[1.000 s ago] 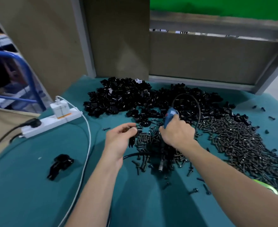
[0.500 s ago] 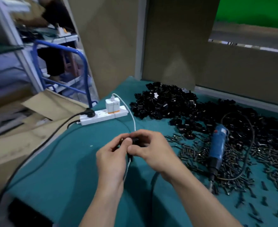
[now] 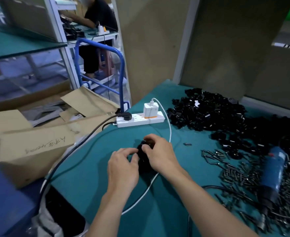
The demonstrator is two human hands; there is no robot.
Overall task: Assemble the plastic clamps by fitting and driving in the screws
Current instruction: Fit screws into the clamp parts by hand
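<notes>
Starting at the left, the box (image 3: 29, 144) sits off the table (image 3: 93, 168) edge, left of the strip (image 3: 140, 119) and nearer to you. Straight in front of the strip on your side, your left hand (image 3: 122, 168) comes in with its fingers bent, tips pinching the left edge of the clamp (image 3: 143, 162). That clamp is the one dark piece between your hands, low over the cloth, and its long axis seems to run from the strip toward you. Your right hand (image 3: 159, 156) closes on the far end of it, thumb and forefinger nipped together. Whether a screw sits under them, I cannot tell; the fingers hide it.

The white cable (image 3: 168, 129) drops from the strip past your right knuckles and under that wrist. Right of the cable lies a lone screw (image 3: 187, 144), apart from the rest. Further right, the loose clamps (image 3: 209, 113) are heaped level with the strip, with the screws (image 3: 238, 173) spread nearer you.

Now the one that matters: the driver (image 3: 274, 173) lies on those screws, well right of the strip, with its body pointing away from you and its bit end near you. Your right hand is the nearer one by far, so that's the reach, I'd say, while the left keeps the clamp.
</notes>
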